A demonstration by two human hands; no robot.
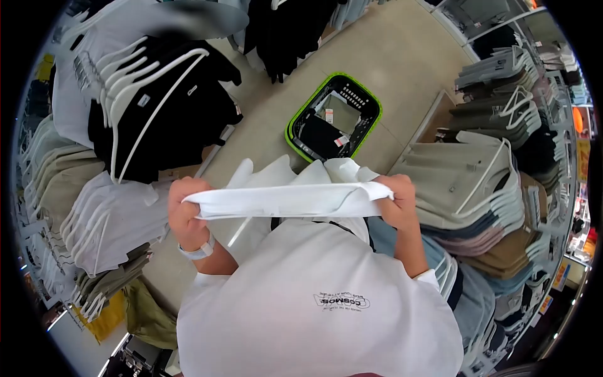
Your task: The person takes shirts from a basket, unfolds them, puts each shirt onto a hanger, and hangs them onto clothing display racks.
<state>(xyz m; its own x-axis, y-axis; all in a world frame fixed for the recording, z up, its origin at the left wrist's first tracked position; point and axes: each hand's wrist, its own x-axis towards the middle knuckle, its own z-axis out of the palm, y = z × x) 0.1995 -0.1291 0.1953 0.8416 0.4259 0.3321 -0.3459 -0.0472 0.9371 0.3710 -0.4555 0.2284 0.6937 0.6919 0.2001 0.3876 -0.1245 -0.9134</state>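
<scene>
A white garment [289, 201] is stretched level in front of my chest, its near edge pulled into a straight band and the rest hanging behind in loose folds. My left hand [188, 204], with a white watch on the wrist, is closed around one end of that band. At the opposite end my right hand [400, 198] is closed around the cloth, which bunches beside it. A white hanger's end [240, 232] sticks out below the garment near my left wrist. The garment's far side is partly hidden by its folds.
A dark basket with a green rim [378, 103] stands on the floor [402, 56] ahead, holding folded dark and grey clothes with tags. Racks flank me: black shirts [169, 107] and white shirts [110, 210] at left, grey-beige shirts [449, 179] on white hangers at right.
</scene>
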